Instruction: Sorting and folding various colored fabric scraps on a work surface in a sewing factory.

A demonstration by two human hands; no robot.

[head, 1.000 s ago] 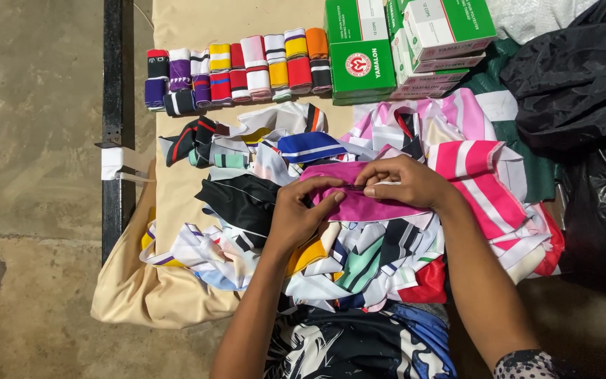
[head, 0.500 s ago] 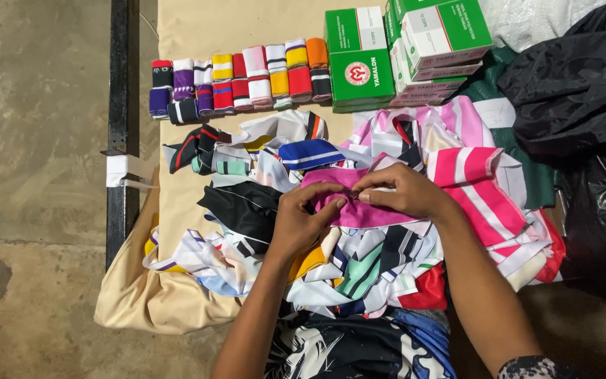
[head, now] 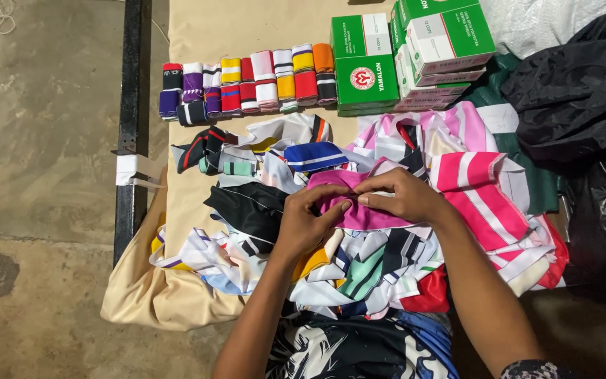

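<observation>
Both my hands pinch a magenta strip of ribbed cloth (head: 359, 214) at the middle of a heap of striped fabric pieces (head: 380, 260). My left hand (head: 306, 221) grips its left part with fingers curled. My right hand (head: 398, 196) grips the top edge just to the right, fingertips nearly touching the left hand's. The strip lies on the heap, partly hidden under my fingers.
A row of rolled coloured collars (head: 247, 88) lines the beige cloth (head: 177, 295) at the back. Green and white boxes (head: 415, 52) are stacked at back right. Black plastic bags (head: 583, 91) fill the right side. A black metal bar (head: 131, 126) runs along the left.
My hands have closed in on the magenta strip, fingertips drawn closer together. The view has shifted slightly; the heap and boxes stay put.
</observation>
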